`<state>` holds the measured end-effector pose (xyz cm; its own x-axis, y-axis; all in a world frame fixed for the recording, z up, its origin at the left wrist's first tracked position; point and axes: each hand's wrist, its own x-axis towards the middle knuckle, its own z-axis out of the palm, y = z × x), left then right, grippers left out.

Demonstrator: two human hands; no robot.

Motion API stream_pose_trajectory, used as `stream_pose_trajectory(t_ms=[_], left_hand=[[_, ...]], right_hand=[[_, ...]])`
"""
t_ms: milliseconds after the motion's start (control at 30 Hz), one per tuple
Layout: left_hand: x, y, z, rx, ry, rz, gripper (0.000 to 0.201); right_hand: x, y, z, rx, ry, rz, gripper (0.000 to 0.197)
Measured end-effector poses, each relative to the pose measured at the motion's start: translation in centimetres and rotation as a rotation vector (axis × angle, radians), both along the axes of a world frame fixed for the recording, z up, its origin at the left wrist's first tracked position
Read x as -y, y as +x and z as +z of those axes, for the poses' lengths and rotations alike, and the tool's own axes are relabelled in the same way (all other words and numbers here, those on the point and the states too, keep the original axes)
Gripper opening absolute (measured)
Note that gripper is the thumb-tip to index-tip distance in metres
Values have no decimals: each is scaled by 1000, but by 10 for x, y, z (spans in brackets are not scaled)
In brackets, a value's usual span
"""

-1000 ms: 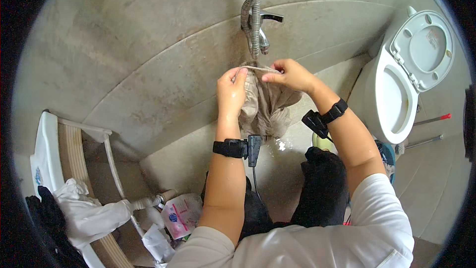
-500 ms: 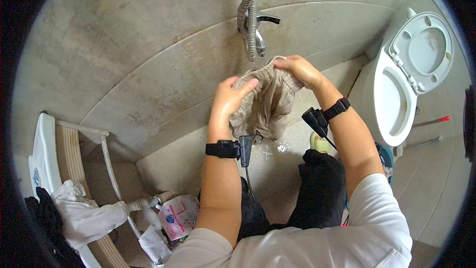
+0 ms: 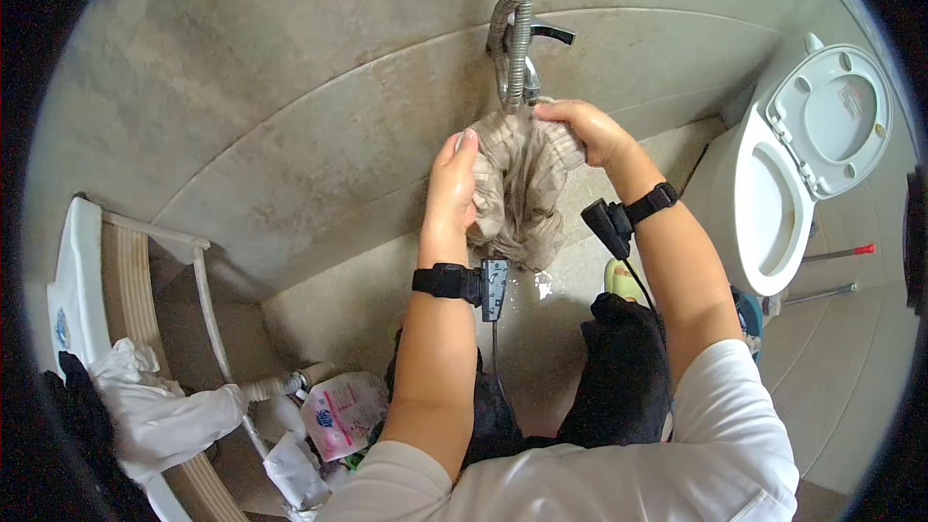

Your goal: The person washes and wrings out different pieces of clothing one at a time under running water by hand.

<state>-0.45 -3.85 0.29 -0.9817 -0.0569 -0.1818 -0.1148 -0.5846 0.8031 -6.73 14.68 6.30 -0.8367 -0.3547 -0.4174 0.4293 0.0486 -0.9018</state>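
Note:
A wet beige garment (image 3: 522,198) with a gathered, elastic-looking waistband hangs in folds between my hands, directly under the wall tap (image 3: 531,75). My left hand (image 3: 452,182) is closed on its left side, thumb upward. At the upper right edge of the cloth, my right hand (image 3: 590,130) pinches the waistband with thumb and fingers. The top of the garment meets the tap's spout and partly covers it. Below the cloth, water glints on the floor. Black straps with small devices sit on both forearms.
Metal shower hoses (image 3: 522,0) hang in front of the tap. A white toilet (image 3: 739,203) with its lid up stands at right. To the left are a white basin (image 3: 77,271), a draped white cloth (image 3: 159,411) and a pink-and-white pouch (image 3: 338,413). A green slipper (image 3: 623,280) shows below.
The garment has come up under the tap, its waistband now reaching the spout. My left hand has turned more upright along the cloth's side. The view has shifted slightly.

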Motion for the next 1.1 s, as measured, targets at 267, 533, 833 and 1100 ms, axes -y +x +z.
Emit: stream_pose_trajectory(t_ms=[267, 533, 833, 1100], left_hand=[[-17, -6, -31, 164, 448, 14, 28], [-41, 3, -9, 170, 307, 72, 31], [-30, 3, -5, 242, 567, -15, 46], [-50, 2, -10, 213, 485, 73, 37]], right_hand=[[83, 79, 6, -925, 903, 118, 42], [56, 16, -23, -554, 887, -2, 41], [60, 66, -11, -895, 783, -37, 37], [71, 55, -8, -983, 1000, 91, 34]])
